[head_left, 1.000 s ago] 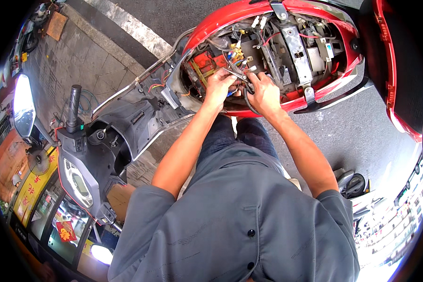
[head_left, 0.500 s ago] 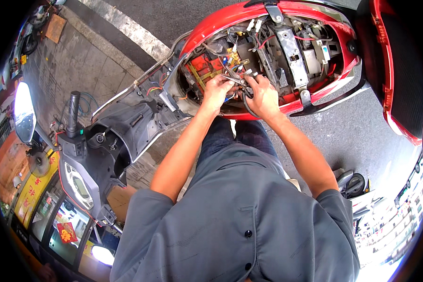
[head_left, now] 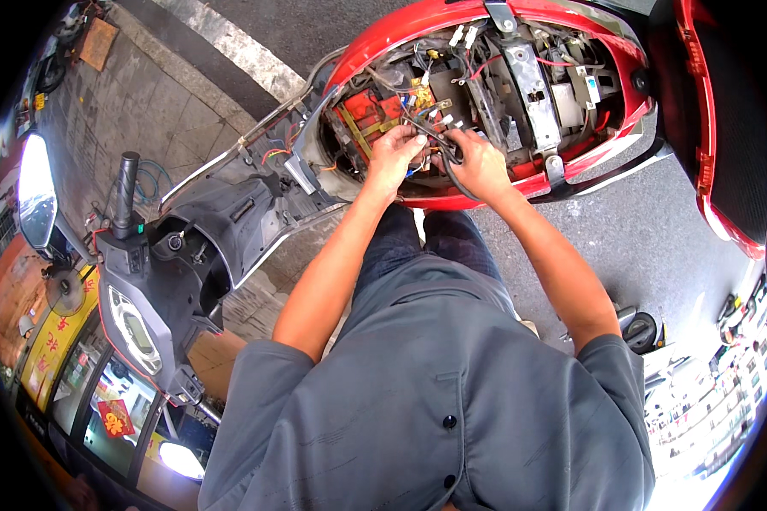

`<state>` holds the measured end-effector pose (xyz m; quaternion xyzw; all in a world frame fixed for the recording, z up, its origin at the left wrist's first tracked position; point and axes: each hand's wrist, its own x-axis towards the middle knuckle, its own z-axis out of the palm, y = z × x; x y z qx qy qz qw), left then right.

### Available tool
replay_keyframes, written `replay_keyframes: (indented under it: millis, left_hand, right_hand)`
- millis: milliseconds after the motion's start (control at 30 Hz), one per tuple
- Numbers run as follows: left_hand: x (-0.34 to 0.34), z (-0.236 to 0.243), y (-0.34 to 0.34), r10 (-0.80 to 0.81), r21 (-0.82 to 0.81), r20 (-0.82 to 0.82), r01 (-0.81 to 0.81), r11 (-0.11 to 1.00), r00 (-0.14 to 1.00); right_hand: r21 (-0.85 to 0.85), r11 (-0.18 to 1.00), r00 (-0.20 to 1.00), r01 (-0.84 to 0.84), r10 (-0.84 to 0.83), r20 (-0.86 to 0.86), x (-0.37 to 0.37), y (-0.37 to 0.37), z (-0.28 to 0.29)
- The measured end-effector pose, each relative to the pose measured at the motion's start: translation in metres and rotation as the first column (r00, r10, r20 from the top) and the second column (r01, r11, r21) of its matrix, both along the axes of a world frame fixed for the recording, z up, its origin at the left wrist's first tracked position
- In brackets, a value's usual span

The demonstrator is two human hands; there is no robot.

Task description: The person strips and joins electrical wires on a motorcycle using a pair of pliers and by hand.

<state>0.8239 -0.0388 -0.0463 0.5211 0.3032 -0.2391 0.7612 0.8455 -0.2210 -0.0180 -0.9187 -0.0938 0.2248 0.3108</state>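
A red scooter [head_left: 362, 53] has its seat lifted, and both hands work at the near side of its open body among loose wires. My right hand [head_left: 479, 167] is closed around pliers [head_left: 437, 139] with dark curved handles, whose jaws point left toward my other hand. Fingertips of my left hand [head_left: 392, 160] are pinched together beside the jaws, at a thin wire [head_left: 411, 119]; the exact grip is partly hidden. Just left of the hands sit red battery blocks [head_left: 364, 108] with a yellow strap. Several coloured wires and connectors [head_left: 423, 89] lie beyond the fingers.
A metal crossbar [head_left: 533, 98] spans the open body on the right. The raised black seat [head_left: 746, 128] stands at far right. Handlebar grip [head_left: 125, 192] and mirror [head_left: 36, 196] are on the left. Paved ground [head_left: 145, 102] surrounds the scooter; a shopfront is at lower left.
The pliers have turned in my right hand, their jaws now lying closer to the left fingers and tilted further away. Both hands stay at nearly the same place; the view has shifted slightly.
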Motion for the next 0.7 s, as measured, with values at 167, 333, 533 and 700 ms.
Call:
replay_keyframes:
  millis: [167, 333, 533, 700]
  left_hand:
    - [0.001, -0.003, 0.009, 0.015, -0.024, -0.007, -0.015, 1.000, 1.000]
    - [0.000, -0.005, 0.008, 0.014, 0.013, -0.006, -0.014, 1.000, 1.000]
    - [0.001, 0.002, 0.003, 0.046, -0.002, 0.024, -0.046, 0.999, 0.999]
    - [-0.002, -0.002, 0.002, 0.050, 0.041, 0.052, -0.052, 0.998, 0.997]
  right_hand:
    - [0.160, 0.954, 0.964, 0.252, -0.233, -0.129, -0.009, -0.001, -0.014]
    - [-0.039, 0.996, 0.993, 0.082, -0.079, 0.091, -0.019, 0.013, 0.007]
    - [-0.101, 0.993, 0.985, 0.056, -0.038, 0.168, -0.020, 0.021, 0.005]
    - [-0.071, 0.997, 0.992, 0.024, -0.015, 0.128, -0.019, 0.019, 0.007]
